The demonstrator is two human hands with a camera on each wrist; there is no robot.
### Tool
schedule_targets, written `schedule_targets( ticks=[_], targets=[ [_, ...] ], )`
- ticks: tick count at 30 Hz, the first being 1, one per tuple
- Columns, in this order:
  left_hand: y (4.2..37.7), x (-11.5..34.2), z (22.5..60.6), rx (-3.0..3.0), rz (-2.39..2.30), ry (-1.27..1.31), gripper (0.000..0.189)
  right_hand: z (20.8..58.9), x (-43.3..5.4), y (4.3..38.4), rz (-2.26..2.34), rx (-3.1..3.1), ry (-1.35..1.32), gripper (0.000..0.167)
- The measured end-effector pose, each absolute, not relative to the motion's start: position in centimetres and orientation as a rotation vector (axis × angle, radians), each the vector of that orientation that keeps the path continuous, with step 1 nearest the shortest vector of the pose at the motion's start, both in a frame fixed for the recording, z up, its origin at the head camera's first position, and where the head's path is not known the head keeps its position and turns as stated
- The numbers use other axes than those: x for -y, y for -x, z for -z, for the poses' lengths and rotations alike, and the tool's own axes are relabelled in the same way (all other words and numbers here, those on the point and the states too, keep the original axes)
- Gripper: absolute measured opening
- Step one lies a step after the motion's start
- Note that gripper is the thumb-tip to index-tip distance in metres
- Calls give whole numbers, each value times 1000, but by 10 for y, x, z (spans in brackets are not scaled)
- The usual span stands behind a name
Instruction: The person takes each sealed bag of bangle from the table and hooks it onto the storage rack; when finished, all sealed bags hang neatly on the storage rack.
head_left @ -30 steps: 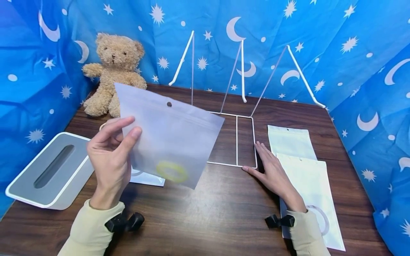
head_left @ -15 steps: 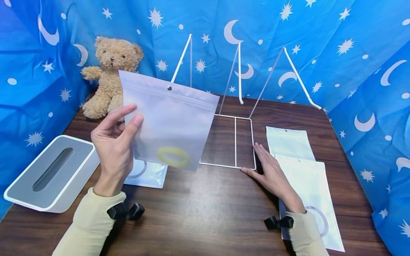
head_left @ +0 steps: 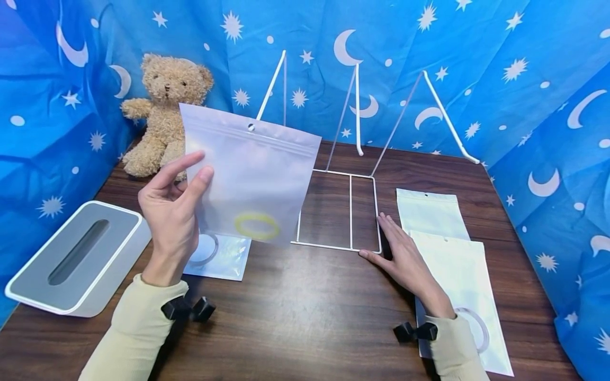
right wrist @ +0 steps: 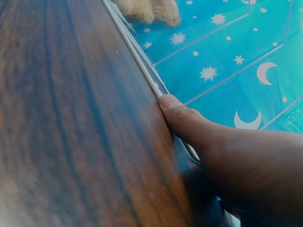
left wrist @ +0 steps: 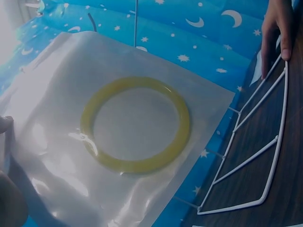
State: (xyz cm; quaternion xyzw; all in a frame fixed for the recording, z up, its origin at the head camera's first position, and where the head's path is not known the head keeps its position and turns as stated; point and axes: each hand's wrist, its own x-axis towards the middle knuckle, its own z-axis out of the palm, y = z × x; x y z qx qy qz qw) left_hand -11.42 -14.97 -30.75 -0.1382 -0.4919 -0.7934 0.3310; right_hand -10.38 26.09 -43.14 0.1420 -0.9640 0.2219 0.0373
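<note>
My left hand (head_left: 173,219) pinches the left edge of a whitish zip bag (head_left: 238,169) between thumb and fingers and holds it up above the table. Inside, near the bottom, lies a yellow ring like a bangle (left wrist: 135,125), plain in the left wrist view. The bag's punched hole faces up, in front of the left hook of a white wire display rack (head_left: 350,211). My right hand (head_left: 405,259) rests at the rack base's front right corner, its fingers fairly straight along the side and the thumb (right wrist: 173,106) against the front wire. The rack's three hooks hold nothing.
Right of the rack lie a smaller zip bag (head_left: 429,209) and a larger one (head_left: 457,275) overlapping it. Another bag with a ring (head_left: 229,259) lies under my left hand. A grey-topped tissue box (head_left: 78,259) stands left; a teddy bear (head_left: 167,106) sits behind.
My left hand has lifted the zip bag, turning it more upright, its hole rising to the left hook. Over the last half second it shifts only slightly. My right hand stays on the rack.
</note>
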Motion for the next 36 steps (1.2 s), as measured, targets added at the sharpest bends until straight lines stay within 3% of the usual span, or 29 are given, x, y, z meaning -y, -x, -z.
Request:
schedule_targets(
  ticks=[18, 36],
  targets=[
    [137, 140, 312, 1254, 2124, 361, 30, 433, -265, 106, -654, 2934, -444, 97],
    [188, 123, 311, 1232, 2155, 292, 29, 433, -263, 103, -670, 2956, -419, 98]
  ],
)
